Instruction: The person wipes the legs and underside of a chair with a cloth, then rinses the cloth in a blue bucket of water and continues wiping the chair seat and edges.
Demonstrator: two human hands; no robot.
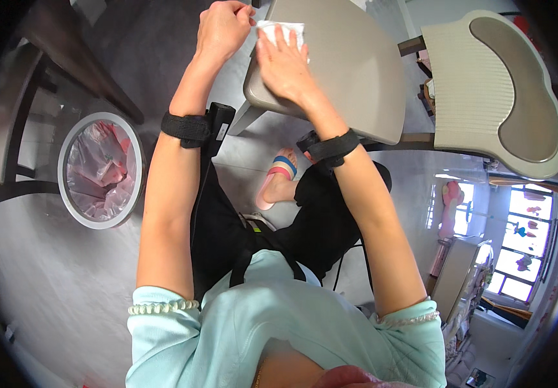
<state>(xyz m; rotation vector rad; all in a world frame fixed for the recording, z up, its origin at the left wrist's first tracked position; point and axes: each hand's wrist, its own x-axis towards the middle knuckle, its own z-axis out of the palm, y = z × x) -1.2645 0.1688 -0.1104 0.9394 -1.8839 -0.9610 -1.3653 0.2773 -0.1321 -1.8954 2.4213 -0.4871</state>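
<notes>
My right hand point(284, 65) lies with fingers spread, pressing a folded white tissue or wipe point(281, 30) against a chair seat point(347, 72). The seat is smooth and beige-grey, and the white sheet sits near its left edge. Just left of that edge is my left hand point(223, 29), its fingers curled into a fist. I see nothing held in the fist; its finger side is partly hidden. To the right stands a ribbed beige chair backrest point(468, 87) with a darker curved panel.
A round waste bin point(63, 179) with a pinkish plastic liner stands on the grey floor point(80, 291) at left. Dark furniture legs point(90, 68) rise beside it. My sandalled foot point(279, 179) is below the seat. A window point(521, 242) shows at far right.
</notes>
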